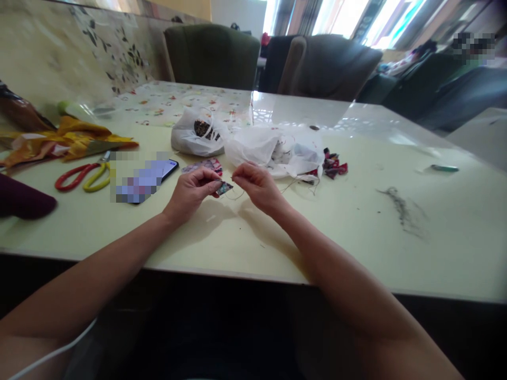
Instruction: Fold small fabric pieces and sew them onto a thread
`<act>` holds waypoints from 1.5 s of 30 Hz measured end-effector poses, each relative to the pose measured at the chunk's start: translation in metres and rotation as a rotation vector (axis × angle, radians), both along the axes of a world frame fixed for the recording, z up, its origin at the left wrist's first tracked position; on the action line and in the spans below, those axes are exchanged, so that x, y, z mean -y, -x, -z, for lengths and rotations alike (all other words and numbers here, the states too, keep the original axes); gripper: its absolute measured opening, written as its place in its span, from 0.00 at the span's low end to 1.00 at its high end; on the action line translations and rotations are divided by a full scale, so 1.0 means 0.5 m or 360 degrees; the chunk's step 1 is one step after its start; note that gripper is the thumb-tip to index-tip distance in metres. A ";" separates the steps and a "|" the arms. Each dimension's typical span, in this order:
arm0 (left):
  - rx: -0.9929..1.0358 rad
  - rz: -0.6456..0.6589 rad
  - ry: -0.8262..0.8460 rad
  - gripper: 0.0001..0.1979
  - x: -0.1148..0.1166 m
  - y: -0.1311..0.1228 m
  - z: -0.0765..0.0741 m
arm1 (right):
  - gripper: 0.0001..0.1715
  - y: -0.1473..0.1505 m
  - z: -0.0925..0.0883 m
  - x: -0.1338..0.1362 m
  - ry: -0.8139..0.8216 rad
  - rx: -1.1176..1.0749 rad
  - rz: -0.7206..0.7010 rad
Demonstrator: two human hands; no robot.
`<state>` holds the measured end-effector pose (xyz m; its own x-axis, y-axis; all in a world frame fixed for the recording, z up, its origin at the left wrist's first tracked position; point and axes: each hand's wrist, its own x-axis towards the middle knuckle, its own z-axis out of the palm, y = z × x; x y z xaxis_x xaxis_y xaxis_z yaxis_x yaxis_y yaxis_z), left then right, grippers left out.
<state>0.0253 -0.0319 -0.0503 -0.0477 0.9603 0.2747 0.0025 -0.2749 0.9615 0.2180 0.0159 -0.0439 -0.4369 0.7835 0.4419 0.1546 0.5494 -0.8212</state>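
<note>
My left hand (195,190) pinches a small, dark patterned piece of fabric (225,188) between thumb and fingers, just above the table. Close by on the right, my right hand (255,184) has its thumb and fingertips pressed together. Whatever sits in that pinch is too small to make out. A thin thread (236,198) curves between the two hands below the fabric piece. Behind the left hand lies a flat patterned cloth (216,164) with some red in it. Two white plastic bags, one (190,138) with dark bits inside and one crumpled bag (253,148), stand behind the hands.
On the left are scissors (75,177) with red and yellow handles, a phone (146,182), yellow cloth (83,137) and a dark purple roll-like object (24,198). Red patterned scraps (335,164), a tangle of threads (400,206) and a small green object (444,168) lie on the right.
</note>
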 end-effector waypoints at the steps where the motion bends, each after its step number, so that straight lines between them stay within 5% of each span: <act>1: -0.0007 0.0007 -0.0007 0.10 0.000 0.000 0.000 | 0.06 -0.003 -0.004 -0.001 -0.0036 0.0012 0.0015; 45: 0.0211 0.0135 0.0177 0.11 0.002 -0.003 -0.010 | 0.07 -0.022 -0.005 -0.017 -0.0023 0.0060 -0.0222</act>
